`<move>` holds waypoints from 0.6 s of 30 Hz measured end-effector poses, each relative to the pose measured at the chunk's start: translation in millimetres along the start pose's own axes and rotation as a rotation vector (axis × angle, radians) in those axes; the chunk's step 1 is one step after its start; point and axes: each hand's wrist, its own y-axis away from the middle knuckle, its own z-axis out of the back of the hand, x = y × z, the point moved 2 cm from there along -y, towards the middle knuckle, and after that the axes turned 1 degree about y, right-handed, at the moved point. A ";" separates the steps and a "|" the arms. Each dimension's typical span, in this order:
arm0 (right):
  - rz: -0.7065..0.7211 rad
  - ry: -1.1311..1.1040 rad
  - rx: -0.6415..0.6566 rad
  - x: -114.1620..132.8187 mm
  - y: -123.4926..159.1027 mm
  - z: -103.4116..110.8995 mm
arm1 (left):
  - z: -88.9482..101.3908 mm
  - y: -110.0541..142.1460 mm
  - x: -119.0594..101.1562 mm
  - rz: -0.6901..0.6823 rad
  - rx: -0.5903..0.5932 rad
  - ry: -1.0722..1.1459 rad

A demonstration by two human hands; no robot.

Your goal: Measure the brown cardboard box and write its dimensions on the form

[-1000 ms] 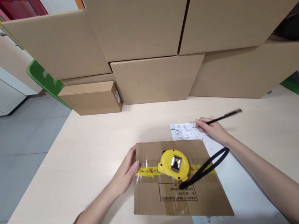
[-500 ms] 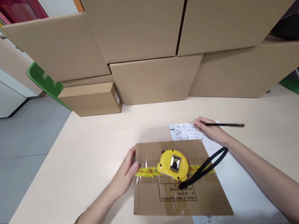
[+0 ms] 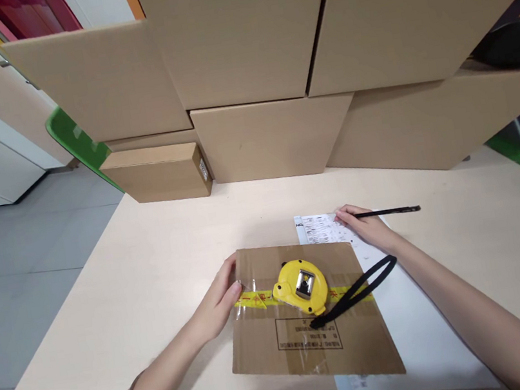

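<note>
A flat cardboard box (image 3: 314, 363) lies near the table's front edge, sealed with clear tape and a yellow printed strip. My left hand (image 3: 220, 295) grips its left edge, thumb on top. On the box rests a yellow tape measure (image 3: 298, 288); its black wrist strap (image 3: 360, 291) loops past the right side. My right hand (image 3: 365, 228) holds a slim black pencil (image 3: 392, 211) over the upper part of a white sheet (image 3: 418, 321) with small writing. The box covers part of the sheet. Fingers hide the pencil's tip.
Large cardboard boxes (image 3: 246, 34) are stacked along the table's back. A smaller brown box (image 3: 154, 175) stands at the back left, beside a green chair back (image 3: 78, 140). Pale wood tabletop (image 3: 123, 293) extends left of my hands, with grey floor (image 3: 39, 254) beyond its edge.
The pencil's free end has swung slightly upward as my right hand shifted a little over the sheet. My left hand, the box and the tape measure have stayed in place.
</note>
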 end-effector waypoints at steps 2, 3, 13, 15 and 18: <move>0.003 0.015 0.007 1.0 0.5 0.2 | 0.0 0.1 0.0 0.001 0.002 0.003; -0.010 0.024 0.017 0.4 1.1 0.5 | 0.0 0.1 0.0 0.000 0.002 0.003; -0.003 0.037 -0.034 1.5 -0.6 -1.5 | 1.0 1.2 -0.8 -0.022 0.003 -0.013; 0.009 0.048 -0.030 3.4 -0.2 -1.8 | 1.2 1.6 -0.2 -0.021 0.001 -0.021; -0.032 0.084 0.016 0.8 1.1 -1.8 | 1.2 1.6 0.9 -0.023 -0.006 -0.024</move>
